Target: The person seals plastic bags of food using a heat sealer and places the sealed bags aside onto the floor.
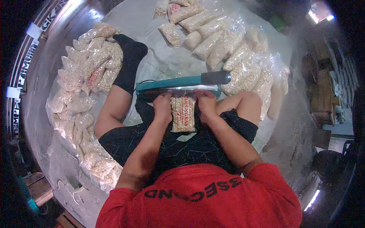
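Between my hands a clear plastic pack with red print (183, 114), full of pale beans, hangs with its top edge at a teal bar-shaped sealer (171, 83). My left hand (163, 105) is closed on the pack's upper left corner. On the upper right corner my right hand (206, 102) is closed too. The sealer lies across in front of my lap, its dark handle end (215, 78) to the right of the pack. The pack's top edge is partly hidden by my fingers and the sealer.
Filled clear bags (91, 64) are piled in a curved row on the left. More filled bags (243, 68) lie at the front and right, on a grey sheet (152, 64). Stacked brown items (323, 95) stand at the far right.
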Demonstrator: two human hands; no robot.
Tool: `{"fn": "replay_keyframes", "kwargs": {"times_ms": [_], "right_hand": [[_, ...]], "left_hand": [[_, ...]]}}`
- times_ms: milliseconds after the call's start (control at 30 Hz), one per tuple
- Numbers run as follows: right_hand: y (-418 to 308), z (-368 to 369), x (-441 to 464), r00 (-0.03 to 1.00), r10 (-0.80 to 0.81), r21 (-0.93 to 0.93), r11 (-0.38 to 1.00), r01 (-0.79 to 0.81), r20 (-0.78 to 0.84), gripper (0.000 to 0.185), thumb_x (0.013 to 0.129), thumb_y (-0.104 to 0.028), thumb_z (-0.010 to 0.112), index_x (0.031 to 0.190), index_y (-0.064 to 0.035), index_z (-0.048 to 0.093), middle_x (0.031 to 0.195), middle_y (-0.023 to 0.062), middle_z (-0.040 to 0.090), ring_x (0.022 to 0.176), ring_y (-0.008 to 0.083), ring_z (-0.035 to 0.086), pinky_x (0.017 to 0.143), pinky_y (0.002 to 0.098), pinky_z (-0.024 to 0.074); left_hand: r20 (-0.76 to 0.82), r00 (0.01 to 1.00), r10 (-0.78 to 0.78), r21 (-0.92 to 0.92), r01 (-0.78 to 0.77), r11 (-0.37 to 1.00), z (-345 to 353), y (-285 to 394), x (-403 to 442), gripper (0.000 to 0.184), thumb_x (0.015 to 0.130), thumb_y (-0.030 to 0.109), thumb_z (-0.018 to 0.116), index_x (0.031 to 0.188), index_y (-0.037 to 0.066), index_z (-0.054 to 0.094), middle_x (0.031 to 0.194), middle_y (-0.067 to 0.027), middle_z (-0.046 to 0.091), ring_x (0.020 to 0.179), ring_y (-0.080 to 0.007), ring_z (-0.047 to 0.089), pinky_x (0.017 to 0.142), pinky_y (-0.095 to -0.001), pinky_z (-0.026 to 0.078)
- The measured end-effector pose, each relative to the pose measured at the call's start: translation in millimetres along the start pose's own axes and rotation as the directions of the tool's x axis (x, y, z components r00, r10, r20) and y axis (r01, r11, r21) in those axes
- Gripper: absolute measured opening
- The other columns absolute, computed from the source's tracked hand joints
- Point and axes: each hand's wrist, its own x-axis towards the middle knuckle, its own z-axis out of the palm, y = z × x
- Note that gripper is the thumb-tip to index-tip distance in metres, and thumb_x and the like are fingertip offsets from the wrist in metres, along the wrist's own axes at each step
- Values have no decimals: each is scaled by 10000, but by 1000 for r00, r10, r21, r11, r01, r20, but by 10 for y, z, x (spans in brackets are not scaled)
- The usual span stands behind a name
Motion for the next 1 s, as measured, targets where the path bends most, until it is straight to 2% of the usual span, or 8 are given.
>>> {"fn": "replay_keyframes", "kwargs": {"times_ms": [133,300,400,500,667,800,900,1000], "right_hand": [[90,-26,68,997,58,22,998,-59,52,198,932,-195,713,956,0,740,842,19,699,760,109,571,703,287,447],[265,-18,174,999,-44,43,998,43,24,171,936,-176,699,939,-8,733,823,14,696,741,105,567,692,278,442],[201,-32,152,997,74,22,997,-75,28,159,933,-165,701,944,-10,735,820,22,699,744,106,574,678,281,442],[310,-46,212,1000,-23,38,999,23,16,153,933,-159,708,958,-12,741,820,21,700,739,118,584,668,289,443],[11,-3,54,1000,-13,-156,988,11,-14,167,943,-175,720,948,-10,746,852,33,728,768,130,614,709,308,472],[224,-28,167,999,-47,-68,997,46,-8,207,938,-206,733,938,1,744,876,46,741,793,127,624,738,309,485],[102,-46,88,999,-42,-169,985,47,34,219,934,-203,737,984,10,737,873,63,729,788,144,631,749,316,496],[234,-151,11,998,5,7,1000,-6,57,245,956,-212,708,1024,23,717,900,89,718,804,162,641,764,329,510]], "left_hand": [[87,989,-122,-212,138,967,128,121,-176,182,992,127,577,1013,-14,691,930,-109,710,823,-219,682,752,-370,555],[100,990,-98,-194,117,974,-12,-87,19,177,1029,128,538,1043,-3,655,995,-128,712,878,-257,712,796,-410,600],[79,992,-94,-224,110,968,68,-30,-57,174,1017,122,548,1017,-10,661,973,-119,709,843,-242,700,775,-398,584],[56,994,-89,-223,99,970,46,-76,-17,173,1005,121,563,984,-14,670,943,-110,708,818,-227,688,756,-385,565],[31,998,-55,-171,59,983,49,-74,-24,181,1008,132,570,972,-13,672,951,-115,711,817,-225,687,754,-384,563],[44,998,-47,-173,54,983,72,-36,-57,180,1011,134,573,975,-11,674,945,-119,714,798,-223,687,743,-376,561],[36,997,-62,-177,68,982,38,-97,2,182,1011,144,585,968,-8,676,926,-118,714,787,-222,688,733,-375,560],[-16,997,-82,-167,78,983,107,-31,-61,192,1008,159,598,955,-7,678,905,-115,714,776,-216,686,724,-376,557]]}}
